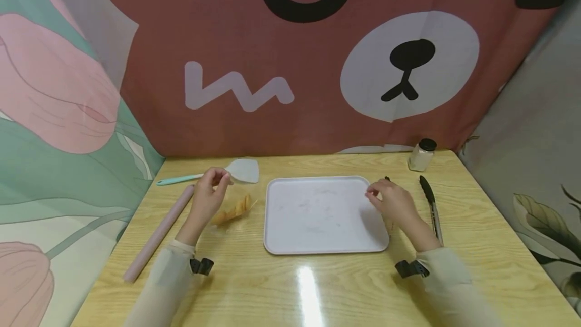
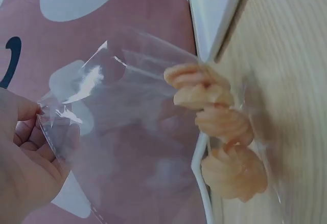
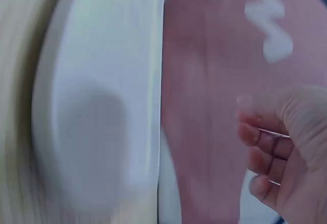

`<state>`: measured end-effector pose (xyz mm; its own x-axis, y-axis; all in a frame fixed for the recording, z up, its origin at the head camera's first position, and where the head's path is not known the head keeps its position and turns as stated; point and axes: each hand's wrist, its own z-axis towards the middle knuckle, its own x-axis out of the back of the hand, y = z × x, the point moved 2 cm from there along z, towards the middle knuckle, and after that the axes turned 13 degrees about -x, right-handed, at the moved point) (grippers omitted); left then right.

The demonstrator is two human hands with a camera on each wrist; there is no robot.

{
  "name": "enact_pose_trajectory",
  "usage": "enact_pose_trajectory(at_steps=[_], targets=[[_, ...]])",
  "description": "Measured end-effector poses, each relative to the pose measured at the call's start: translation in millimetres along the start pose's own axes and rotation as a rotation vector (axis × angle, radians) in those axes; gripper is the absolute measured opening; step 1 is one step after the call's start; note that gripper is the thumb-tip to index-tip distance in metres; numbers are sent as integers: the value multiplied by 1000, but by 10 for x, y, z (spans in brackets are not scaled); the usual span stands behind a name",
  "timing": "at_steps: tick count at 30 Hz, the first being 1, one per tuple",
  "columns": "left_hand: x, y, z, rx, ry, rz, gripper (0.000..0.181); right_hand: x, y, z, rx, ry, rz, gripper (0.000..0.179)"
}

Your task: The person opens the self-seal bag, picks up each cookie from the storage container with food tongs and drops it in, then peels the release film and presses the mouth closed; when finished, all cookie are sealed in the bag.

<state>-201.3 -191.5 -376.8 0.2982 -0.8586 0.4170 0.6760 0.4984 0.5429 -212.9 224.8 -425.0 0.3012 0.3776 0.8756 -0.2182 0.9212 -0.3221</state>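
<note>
My left hand [image 1: 210, 193] pinches the top edge of a clear plastic bag [image 2: 122, 96] between thumb and fingers. Several swirled golden pastry pieces [image 2: 235, 170] lie in a row at the bottom of the bag, which hangs close over the table left of the white tray [image 1: 322, 216]. Over the tray's right edge, my right hand [image 1: 394, 202] is loosely curled with nothing in its fingers. Its shadow falls on the tray.
A spatula with a mint handle [image 1: 244, 170] lies behind the left hand. The pink rolling pin [image 1: 159, 233] is along the left side. To the right are black-tipped tongs [image 1: 428, 189] and a black-lidded jar [image 1: 422, 156]. A printed cloth [image 1: 254, 130] backs the table.
</note>
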Motion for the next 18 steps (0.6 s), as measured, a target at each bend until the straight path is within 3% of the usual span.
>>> enact_pose_trajectory(at_steps=[2,7,13,18], targets=[[25,126,34,-15,9,0,5,-91,-215,15,54,-40,88,9],[23,249,86,-30,32,-20,5,-339,-743,61,146,-188,275,20],[-18,343,109,-50,38,-56,6,-622,-1234,21,154,-350,332,46],[-15,480,128,-95,46,-82,4,-770,-1481,-66,137,-371,472,63]])
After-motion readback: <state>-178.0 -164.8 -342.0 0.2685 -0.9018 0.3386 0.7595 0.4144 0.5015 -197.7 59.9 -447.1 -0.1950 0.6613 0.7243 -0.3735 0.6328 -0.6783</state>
